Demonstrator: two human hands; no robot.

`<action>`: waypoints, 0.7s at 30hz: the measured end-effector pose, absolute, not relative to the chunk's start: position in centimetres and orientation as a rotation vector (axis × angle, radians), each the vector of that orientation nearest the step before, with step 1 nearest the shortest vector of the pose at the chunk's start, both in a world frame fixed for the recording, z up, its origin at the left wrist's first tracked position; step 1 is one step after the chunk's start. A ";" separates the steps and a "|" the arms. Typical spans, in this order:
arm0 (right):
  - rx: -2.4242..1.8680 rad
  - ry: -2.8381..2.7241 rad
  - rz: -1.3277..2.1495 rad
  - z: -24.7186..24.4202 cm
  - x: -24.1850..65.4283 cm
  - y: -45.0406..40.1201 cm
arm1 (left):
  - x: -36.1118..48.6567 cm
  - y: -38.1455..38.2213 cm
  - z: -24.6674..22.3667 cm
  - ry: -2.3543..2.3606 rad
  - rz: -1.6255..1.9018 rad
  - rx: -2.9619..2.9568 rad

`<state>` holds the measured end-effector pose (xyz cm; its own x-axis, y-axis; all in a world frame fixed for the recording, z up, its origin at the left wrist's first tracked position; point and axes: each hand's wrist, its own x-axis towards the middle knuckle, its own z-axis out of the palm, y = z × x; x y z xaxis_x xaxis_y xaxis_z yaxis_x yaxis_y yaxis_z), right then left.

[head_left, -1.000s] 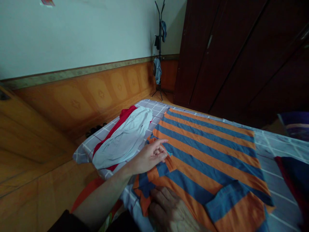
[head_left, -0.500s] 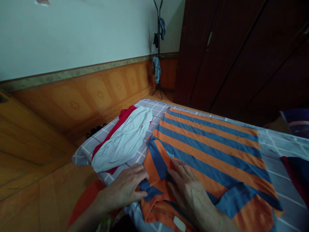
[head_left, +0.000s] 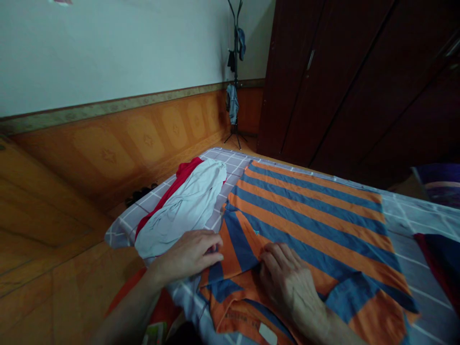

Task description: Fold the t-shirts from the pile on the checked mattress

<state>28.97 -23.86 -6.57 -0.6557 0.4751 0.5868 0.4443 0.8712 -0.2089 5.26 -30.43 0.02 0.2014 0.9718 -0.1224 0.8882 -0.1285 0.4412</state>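
An orange and blue striped shirt (head_left: 309, 211) lies spread on the bed, its collar toward me and one sleeve (head_left: 237, 239) folded inward at the left. My left hand (head_left: 199, 254) pinches the outer edge of that sleeve between thumb and fingers. On the sleeve's inner side, my right hand (head_left: 287, 278) has its fingers curled onto the fabric, gripping it. The other sleeve (head_left: 366, 297) rests folded over the shirt at the lower right. Part of the collar area is hidden behind my right hand.
A white garment (head_left: 183, 206) and a red one (head_left: 168, 194) lie at the bed's left side. Dark red and navy cloth (head_left: 440, 258) is at the right. Beyond the checked bedsheet (head_left: 233, 160) stand a coat rack (head_left: 235, 72) and a dark wardrobe (head_left: 323, 86). An orange-red object (head_left: 124, 290) sits below left.
My left hand has moved slightly up along the sleeve's edge. My right hand has shifted a little right, its fingers now more curled, and the sleeve between them is drawn slightly right.
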 end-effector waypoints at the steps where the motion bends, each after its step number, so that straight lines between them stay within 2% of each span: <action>1: -0.670 -2.403 0.059 -6.7 29.0 -23.9 | 5.0 -29.7 0.2 1.785 0.318 2.075; 6: -0.697 -2.444 0.081 -7.4 28.9 -24.0 | 3.6 -25.0 -0.6 1.770 0.589 2.158; 11: -0.704 -2.442 0.142 -7.4 29.0 -23.9 | 2.4 -21.1 -2.8 1.591 0.614 2.149; 21: -0.720 -2.422 0.180 -7.9 28.8 -23.7 | 0.4 -19.9 -4.9 1.548 0.721 2.044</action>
